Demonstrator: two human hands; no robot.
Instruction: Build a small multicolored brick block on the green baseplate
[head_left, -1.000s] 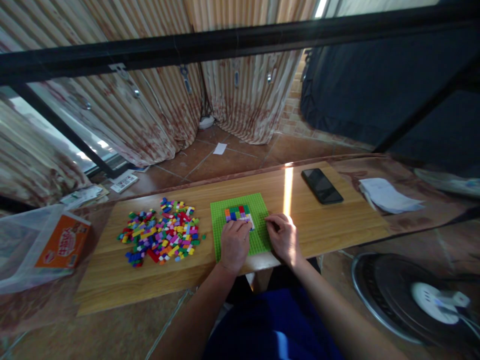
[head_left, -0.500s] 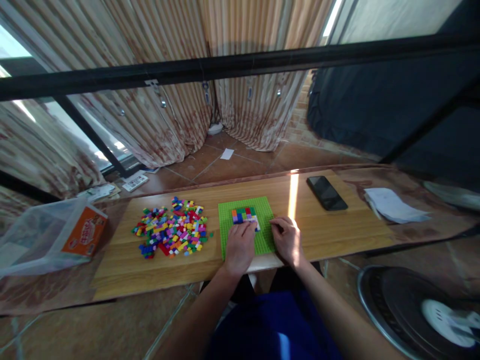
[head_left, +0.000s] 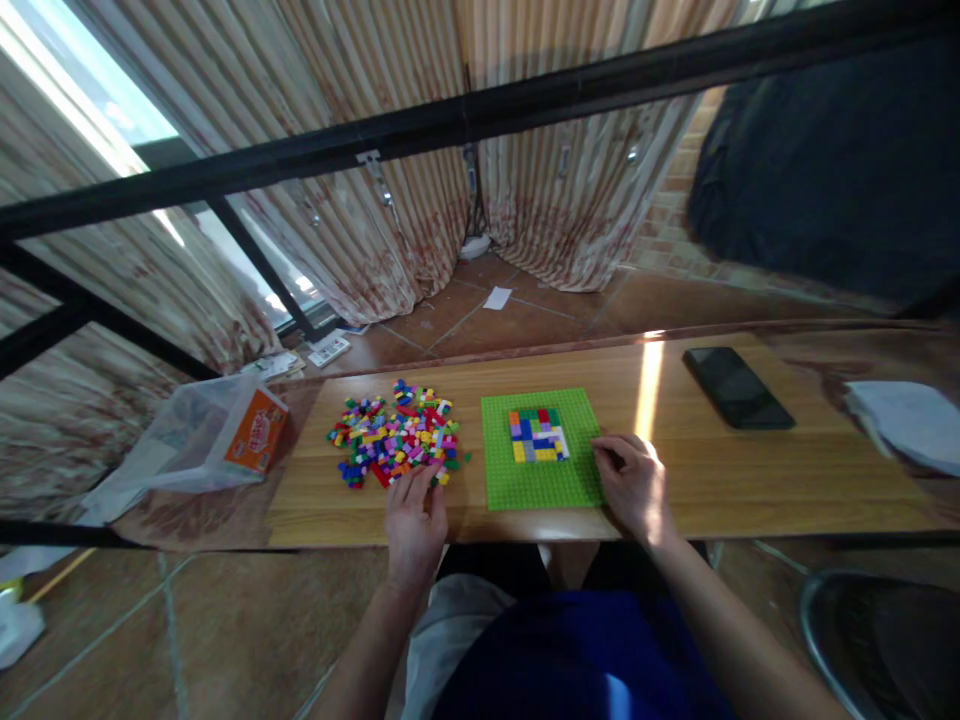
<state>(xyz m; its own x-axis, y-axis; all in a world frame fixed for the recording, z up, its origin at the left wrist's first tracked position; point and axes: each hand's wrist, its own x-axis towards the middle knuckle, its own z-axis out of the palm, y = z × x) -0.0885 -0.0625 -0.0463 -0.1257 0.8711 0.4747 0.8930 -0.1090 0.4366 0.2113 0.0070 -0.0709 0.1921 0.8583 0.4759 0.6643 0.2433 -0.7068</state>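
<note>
A green baseplate [head_left: 540, 480] lies on the wooden table [head_left: 712, 480] with a small patch of coloured bricks [head_left: 537, 436] pressed onto it. Left of the plate sits a pile of loose coloured bricks [head_left: 394, 445]. My left hand [head_left: 415, 515] rests at the near edge of that pile, its fingertips among the bricks; I cannot make out whether they pinch one. My right hand [head_left: 630, 485] lies at the plate's right edge, fingers curled against it.
A black phone [head_left: 737, 387] lies at the table's right, with white paper [head_left: 904, 422] beyond it. A clear bag holding an orange box [head_left: 253, 432] sits at the left end. A black metal bar [head_left: 480, 110] crosses above; curtains hang behind.
My left hand has left the bricks on the baseplate and moved left to the loose pile. The right hand stays at the plate's right edge. The camera view has swung left.
</note>
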